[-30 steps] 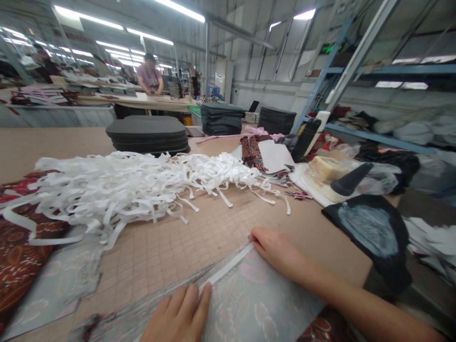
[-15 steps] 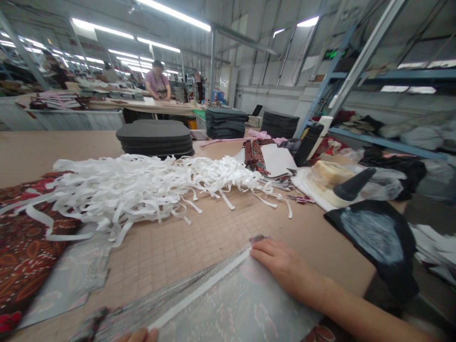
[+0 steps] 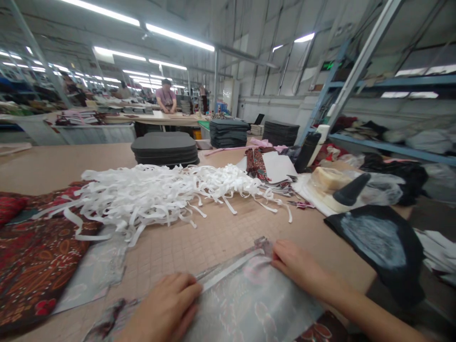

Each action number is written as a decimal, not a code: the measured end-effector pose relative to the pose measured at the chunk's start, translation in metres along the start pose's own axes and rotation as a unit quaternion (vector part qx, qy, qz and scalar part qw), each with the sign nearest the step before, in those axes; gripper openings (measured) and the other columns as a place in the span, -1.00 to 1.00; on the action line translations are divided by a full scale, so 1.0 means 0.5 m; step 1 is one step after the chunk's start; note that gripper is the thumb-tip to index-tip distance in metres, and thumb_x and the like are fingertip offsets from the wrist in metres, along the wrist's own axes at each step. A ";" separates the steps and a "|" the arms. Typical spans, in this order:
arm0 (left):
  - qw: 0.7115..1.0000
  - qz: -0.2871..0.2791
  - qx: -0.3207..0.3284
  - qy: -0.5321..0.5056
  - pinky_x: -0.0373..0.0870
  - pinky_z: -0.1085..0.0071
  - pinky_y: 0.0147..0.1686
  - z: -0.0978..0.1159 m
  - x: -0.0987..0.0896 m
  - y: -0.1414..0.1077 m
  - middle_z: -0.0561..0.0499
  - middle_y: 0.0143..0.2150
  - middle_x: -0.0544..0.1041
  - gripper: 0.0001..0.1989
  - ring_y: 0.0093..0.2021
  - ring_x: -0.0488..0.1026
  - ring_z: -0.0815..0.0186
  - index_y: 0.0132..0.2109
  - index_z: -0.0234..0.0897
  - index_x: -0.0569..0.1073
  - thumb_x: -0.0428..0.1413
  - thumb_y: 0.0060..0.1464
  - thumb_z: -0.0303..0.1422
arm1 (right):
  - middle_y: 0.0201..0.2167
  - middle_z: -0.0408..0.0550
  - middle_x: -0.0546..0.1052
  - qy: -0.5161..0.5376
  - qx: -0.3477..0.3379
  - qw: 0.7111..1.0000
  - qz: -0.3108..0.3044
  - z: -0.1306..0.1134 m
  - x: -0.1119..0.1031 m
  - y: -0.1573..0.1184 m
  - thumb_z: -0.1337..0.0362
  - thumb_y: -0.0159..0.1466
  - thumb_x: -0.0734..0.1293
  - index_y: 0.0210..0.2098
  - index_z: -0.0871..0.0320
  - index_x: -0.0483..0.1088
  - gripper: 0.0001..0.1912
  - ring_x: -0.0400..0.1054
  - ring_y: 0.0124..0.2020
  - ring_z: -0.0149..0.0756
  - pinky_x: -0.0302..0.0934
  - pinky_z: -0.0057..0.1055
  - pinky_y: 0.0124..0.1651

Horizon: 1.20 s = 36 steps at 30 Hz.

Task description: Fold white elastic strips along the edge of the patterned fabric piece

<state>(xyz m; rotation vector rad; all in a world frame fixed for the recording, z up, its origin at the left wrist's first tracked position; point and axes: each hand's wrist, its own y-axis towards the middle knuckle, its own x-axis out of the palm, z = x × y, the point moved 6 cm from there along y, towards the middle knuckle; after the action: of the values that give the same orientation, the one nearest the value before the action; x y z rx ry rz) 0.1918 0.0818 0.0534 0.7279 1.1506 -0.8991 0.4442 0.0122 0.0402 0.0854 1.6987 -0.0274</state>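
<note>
A patterned fabric panel (image 3: 238, 304) lies pale side up in front of me, over a stack of similar pieces. Along its far edge runs a narrow white strip (image 3: 228, 271). My left hand (image 3: 167, 304), slightly blurred, is closed with curled fingertips at the strip's near part. At the far right corner my right hand (image 3: 294, 261) is closed on the panel's edge, fingers bent; the fabric puckers beside it. A large tangle of white strips (image 3: 153, 197) spreads across the table beyond both hands.
Dark red patterned fabric (image 3: 46, 256) lies at left. Behind the strips stands a stack of dark grey pads (image 3: 164, 148). At right are a black cloth with a whitish patch (image 3: 377, 237) and a black cone-shaped object (image 3: 352, 189). A person (image 3: 166, 97) stands at a far table.
My left hand has come further into view, moving up and right along the strip. My right hand has shifted slightly right, and the panel's corner is now puckered.
</note>
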 end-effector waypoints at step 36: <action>0.995 -0.036 -0.023 -0.095 0.29 0.40 -0.21 0.117 0.093 0.228 -0.01 -0.29 0.46 -0.86 -0.22 0.40 0.25 -0.28 -0.28 0.47 0.01 0.09 -0.50 | -0.26 -0.04 0.44 0.085 -0.088 0.991 0.053 -0.012 0.000 -0.040 0.50 0.26 0.17 -0.32 0.18 0.40 -0.80 0.28 -0.19 -0.27 0.21 -0.37 -0.10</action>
<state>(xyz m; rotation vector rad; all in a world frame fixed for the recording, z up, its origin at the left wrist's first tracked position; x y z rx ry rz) 0.3256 0.0748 0.0275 0.5534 1.0297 -0.9765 0.4368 -0.0075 0.0403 0.0462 1.8564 0.2136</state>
